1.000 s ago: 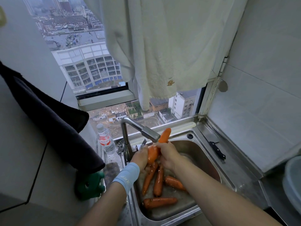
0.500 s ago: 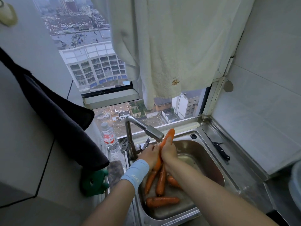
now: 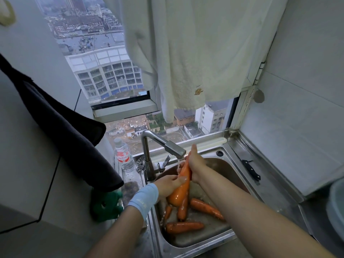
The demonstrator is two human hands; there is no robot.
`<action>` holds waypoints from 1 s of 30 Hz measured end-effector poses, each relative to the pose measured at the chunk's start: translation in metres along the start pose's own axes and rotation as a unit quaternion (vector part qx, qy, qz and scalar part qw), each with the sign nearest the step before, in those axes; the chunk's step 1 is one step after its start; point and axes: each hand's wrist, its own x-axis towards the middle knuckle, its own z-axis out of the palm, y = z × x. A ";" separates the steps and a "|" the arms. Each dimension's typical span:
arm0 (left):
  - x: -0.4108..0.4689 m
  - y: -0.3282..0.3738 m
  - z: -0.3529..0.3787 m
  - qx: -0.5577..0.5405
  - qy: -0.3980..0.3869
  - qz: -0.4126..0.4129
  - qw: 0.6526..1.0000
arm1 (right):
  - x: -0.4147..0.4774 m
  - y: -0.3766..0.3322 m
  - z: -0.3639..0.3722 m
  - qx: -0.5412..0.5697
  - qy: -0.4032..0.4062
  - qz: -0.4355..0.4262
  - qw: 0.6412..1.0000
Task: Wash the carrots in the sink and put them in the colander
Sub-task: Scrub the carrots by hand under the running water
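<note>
Both hands hold one big orange carrot [image 3: 181, 189] upright under the running tap [image 3: 175, 149]. My left hand [image 3: 170, 184], with a pale blue wristband, grips its thick lower part. My right hand [image 3: 196, 165] is wrapped round its upper end, which is hidden in the fist. Several more carrots [image 3: 205, 208] lie wet on the floor of the steel sink [image 3: 230, 173]. At the far right edge a pale round container [image 3: 337, 205] is only partly in view; I cannot tell whether it is the colander.
A black-handled knife [image 3: 251, 170] lies on the steel ledge right of the sink. A water bottle [image 3: 123, 155] and a sink strainer [image 3: 140, 164] stand left of the tap. A green object [image 3: 105, 205] and a dark cloth [image 3: 61, 123] hang at left; a white towel [image 3: 186, 53] hangs above.
The carrot has slid down through my right hand, so its tip no longer sticks out above the fist. My left hand has moved down to its thick end.
</note>
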 end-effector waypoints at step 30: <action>0.006 -0.011 0.000 -0.172 -0.044 0.006 0.984 | 0.011 0.010 0.001 -0.263 -0.024 -0.090 0.960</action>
